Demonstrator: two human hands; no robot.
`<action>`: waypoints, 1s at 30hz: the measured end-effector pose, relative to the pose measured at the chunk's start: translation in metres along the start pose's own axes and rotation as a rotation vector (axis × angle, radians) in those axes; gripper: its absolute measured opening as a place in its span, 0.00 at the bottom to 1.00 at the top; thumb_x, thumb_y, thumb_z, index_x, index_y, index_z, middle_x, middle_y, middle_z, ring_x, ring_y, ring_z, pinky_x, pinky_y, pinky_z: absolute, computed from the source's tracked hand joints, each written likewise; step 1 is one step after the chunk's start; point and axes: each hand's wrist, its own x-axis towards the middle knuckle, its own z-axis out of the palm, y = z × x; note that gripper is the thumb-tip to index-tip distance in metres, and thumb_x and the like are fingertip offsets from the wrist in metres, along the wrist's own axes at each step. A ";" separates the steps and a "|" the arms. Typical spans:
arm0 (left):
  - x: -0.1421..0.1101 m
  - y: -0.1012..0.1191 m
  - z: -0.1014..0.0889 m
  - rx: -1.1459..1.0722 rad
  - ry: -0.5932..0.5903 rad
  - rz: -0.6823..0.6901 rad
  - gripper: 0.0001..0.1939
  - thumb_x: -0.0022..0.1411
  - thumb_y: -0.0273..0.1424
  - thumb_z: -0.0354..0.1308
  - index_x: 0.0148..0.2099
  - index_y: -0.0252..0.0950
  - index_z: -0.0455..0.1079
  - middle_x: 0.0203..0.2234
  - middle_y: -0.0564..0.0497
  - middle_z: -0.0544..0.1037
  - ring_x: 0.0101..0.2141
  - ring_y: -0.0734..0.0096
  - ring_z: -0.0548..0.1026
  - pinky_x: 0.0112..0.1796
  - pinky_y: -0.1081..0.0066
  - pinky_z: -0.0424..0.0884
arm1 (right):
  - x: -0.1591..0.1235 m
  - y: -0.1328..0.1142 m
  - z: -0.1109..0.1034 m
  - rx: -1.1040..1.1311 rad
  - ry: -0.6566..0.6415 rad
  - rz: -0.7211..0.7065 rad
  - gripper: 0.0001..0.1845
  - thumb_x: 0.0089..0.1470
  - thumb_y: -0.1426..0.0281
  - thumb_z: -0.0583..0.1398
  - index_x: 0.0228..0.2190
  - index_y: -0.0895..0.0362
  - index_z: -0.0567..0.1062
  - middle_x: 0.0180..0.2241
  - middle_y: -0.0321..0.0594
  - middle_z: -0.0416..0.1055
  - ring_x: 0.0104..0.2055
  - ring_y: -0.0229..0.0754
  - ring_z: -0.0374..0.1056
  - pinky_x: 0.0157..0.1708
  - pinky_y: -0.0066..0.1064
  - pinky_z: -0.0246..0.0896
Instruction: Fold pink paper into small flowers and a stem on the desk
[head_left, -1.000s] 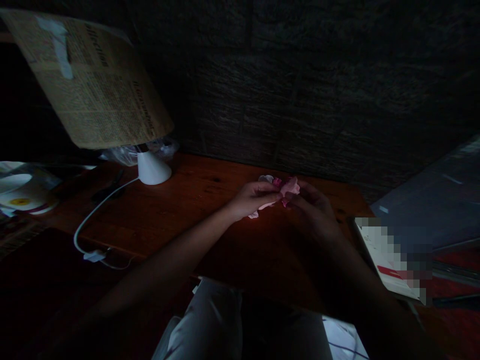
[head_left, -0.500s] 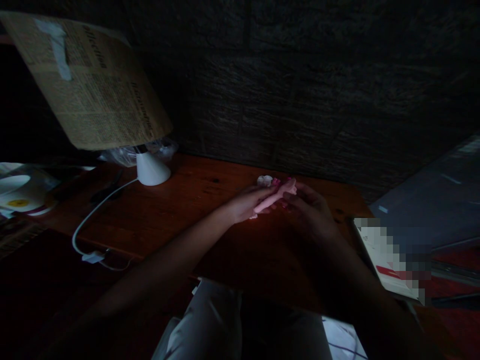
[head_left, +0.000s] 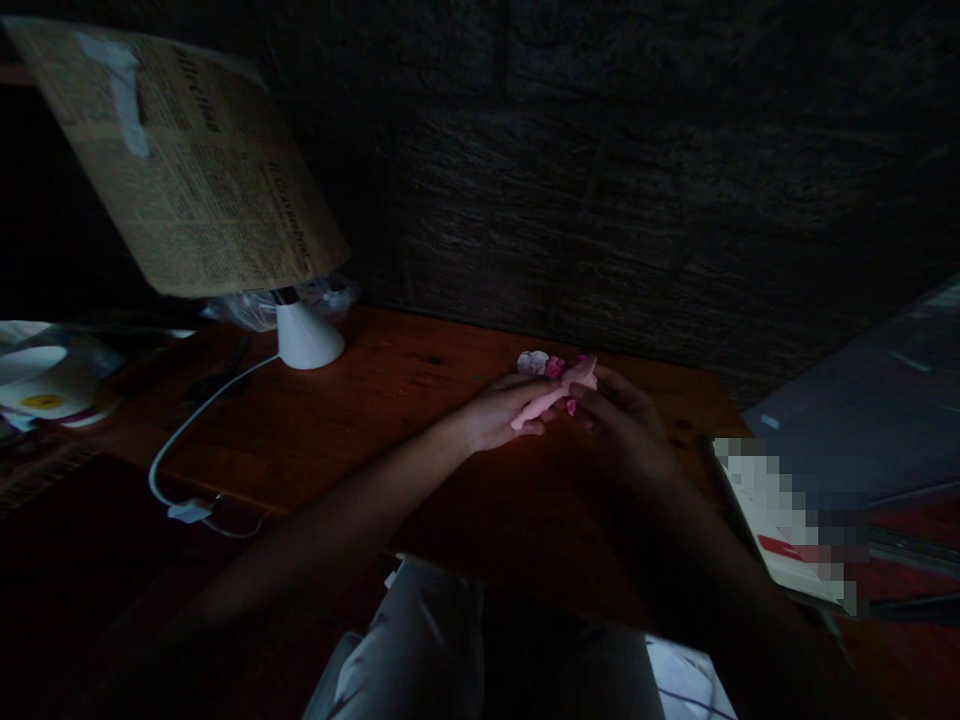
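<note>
Between my hands is a long, soft-looking piece of pale pink clay (head_left: 541,403), slanting up to the right. My left hand (head_left: 495,415) holds its lower left part, with fingers curled underneath. My right hand (head_left: 628,418) pinches the upper right end. A bright pink bit (head_left: 572,407) shows by the right fingertips; whether it is a painted nail or clay I cannot tell. Just behind the hands, on the wooden table, lie a crinkled whitish lump (head_left: 532,362) and a deep pink lump (head_left: 555,367).
A lamp with a newsprint shade (head_left: 195,170) and white base (head_left: 307,335) stands at the left, its white cord (head_left: 169,435) running over the table (head_left: 405,390) edge. A white cup (head_left: 41,385) is far left. At right lies a book (head_left: 772,520). A dark textured wall (head_left: 480,180) rises behind.
The clay has turned slightly in my hands, and my left fingers now show below it. Both hands stay at nearly the same spot; the view has shifted a little.
</note>
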 end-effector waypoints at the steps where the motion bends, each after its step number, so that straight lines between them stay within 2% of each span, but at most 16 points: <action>1: 0.000 0.000 0.000 0.003 0.006 -0.010 0.11 0.55 0.35 0.66 0.39 0.35 0.74 0.28 0.51 0.75 0.23 0.81 0.68 0.19 0.80 0.58 | 0.000 0.000 0.000 0.009 0.006 0.001 0.16 0.45 0.64 0.70 0.38 0.50 0.78 0.29 0.31 0.73 0.23 0.31 0.59 0.21 0.25 0.52; 6: 0.000 0.001 0.001 0.003 0.002 -0.094 0.09 0.57 0.35 0.64 0.38 0.35 0.74 0.29 0.51 0.76 0.25 0.80 0.71 0.22 0.79 0.62 | -0.001 -0.001 0.000 0.033 0.010 0.016 0.17 0.44 0.64 0.70 0.39 0.49 0.79 0.29 0.31 0.73 0.23 0.30 0.59 0.20 0.24 0.53; 10: 0.001 -0.001 -0.001 0.012 0.000 -0.024 0.09 0.57 0.34 0.64 0.39 0.35 0.75 0.30 0.50 0.76 0.24 0.80 0.70 0.22 0.79 0.61 | -0.002 -0.003 0.002 0.041 -0.009 0.005 0.15 0.44 0.65 0.70 0.37 0.49 0.79 0.29 0.31 0.73 0.23 0.31 0.59 0.20 0.23 0.53; 13: 0.001 -0.002 0.000 -0.004 0.001 0.020 0.10 0.56 0.34 0.65 0.39 0.35 0.75 0.28 0.51 0.76 0.24 0.80 0.69 0.23 0.78 0.61 | -0.002 -0.003 0.003 0.040 -0.005 -0.001 0.17 0.43 0.64 0.71 0.39 0.48 0.78 0.31 0.31 0.74 0.24 0.31 0.60 0.21 0.24 0.54; 17: -0.002 0.002 0.003 -0.051 -0.027 -0.002 0.12 0.58 0.38 0.63 0.40 0.34 0.75 0.28 0.51 0.76 0.25 0.80 0.70 0.25 0.78 0.63 | -0.003 -0.004 0.002 0.039 -0.020 -0.010 0.19 0.45 0.64 0.70 0.41 0.48 0.78 0.35 0.32 0.75 0.25 0.31 0.62 0.23 0.25 0.57; 21: -0.005 0.006 0.005 -0.047 -0.031 -0.049 0.14 0.59 0.38 0.61 0.44 0.34 0.74 0.28 0.51 0.76 0.24 0.81 0.69 0.24 0.79 0.60 | -0.003 -0.004 0.002 0.046 0.000 -0.017 0.16 0.46 0.63 0.70 0.39 0.49 0.78 0.31 0.32 0.74 0.24 0.31 0.62 0.21 0.24 0.54; 25: -0.005 0.005 0.006 -0.020 0.000 -0.048 0.14 0.58 0.37 0.63 0.43 0.34 0.74 0.26 0.53 0.75 0.23 0.81 0.70 0.25 0.78 0.62 | -0.004 -0.006 0.003 0.033 -0.030 -0.009 0.17 0.45 0.63 0.70 0.39 0.49 0.77 0.28 0.31 0.73 0.23 0.31 0.61 0.20 0.24 0.53; 30: -0.004 0.003 0.005 0.054 -0.002 0.049 0.18 0.53 0.41 0.68 0.41 0.33 0.75 0.27 0.52 0.75 0.25 0.81 0.70 0.27 0.78 0.65 | -0.004 -0.008 0.003 -0.002 -0.022 0.002 0.17 0.46 0.63 0.69 0.40 0.49 0.78 0.28 0.31 0.72 0.23 0.31 0.59 0.20 0.23 0.52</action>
